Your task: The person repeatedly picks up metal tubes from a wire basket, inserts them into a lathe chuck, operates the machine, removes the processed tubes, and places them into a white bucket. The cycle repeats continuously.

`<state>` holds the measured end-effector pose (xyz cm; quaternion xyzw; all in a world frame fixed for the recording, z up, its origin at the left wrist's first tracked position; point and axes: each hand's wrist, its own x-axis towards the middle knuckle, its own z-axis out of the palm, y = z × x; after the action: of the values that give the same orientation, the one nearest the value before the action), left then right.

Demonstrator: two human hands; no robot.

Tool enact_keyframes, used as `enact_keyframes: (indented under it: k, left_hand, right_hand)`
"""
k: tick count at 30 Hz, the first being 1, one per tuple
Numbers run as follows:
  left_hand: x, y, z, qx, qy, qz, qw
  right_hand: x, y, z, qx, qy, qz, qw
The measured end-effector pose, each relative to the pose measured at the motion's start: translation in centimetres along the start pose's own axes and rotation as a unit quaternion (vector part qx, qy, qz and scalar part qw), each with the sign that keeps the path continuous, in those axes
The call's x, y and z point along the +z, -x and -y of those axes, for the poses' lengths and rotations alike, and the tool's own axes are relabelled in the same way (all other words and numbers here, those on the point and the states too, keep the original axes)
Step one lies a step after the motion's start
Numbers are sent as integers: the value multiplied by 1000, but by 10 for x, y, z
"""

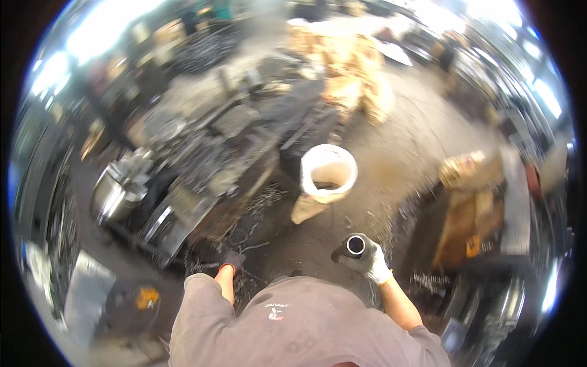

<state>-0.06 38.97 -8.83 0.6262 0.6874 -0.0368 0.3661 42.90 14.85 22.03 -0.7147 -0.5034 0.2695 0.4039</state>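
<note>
Both hands are gloved and held in front of the torso, set well apart. By the right hand [370, 262], in a grey-and-white glove with a yellow-edged cuff, a short-looking round metal tube [348, 246] with a bright rim and dark bore is gripped. It is held to the right of the body's middle line, above the dark, scuffed floor [400, 162]. Its open end is turned up toward the head, so its long axis is seen nearly end-on; its length is hidden by the foreshortening and the glove.

The left hand [233, 261], in a dark glove with a red cuff, is lowered beside the near end of a grey metal machine [235, 122]; whether its fingers are closed on anything cannot be told. Thin, curled metal shavings [264, 200] are strewn along the machine's edge.

Ahead, between the hands, a white, round, open-mouthed bin [351, 174] is stood on the floor, well apart from the tube. On the right, the open floor is bounded by a brown, flat-sided panel [468, 223]. Bare floor is left between bin and panel, while the left side is closed in by the machine.
</note>
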Motion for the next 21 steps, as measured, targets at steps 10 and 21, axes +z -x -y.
enact_keyframes:
  k: [10,21]
  left_hand:
    - [55,139,171,-153,52,-29,986]
    - [-111,209,92,-335,320,-712,528]
  right_hand:
    - [151,-241,129,-262,51,264,927]
    - [236,-399,178,-377,92,299,872]
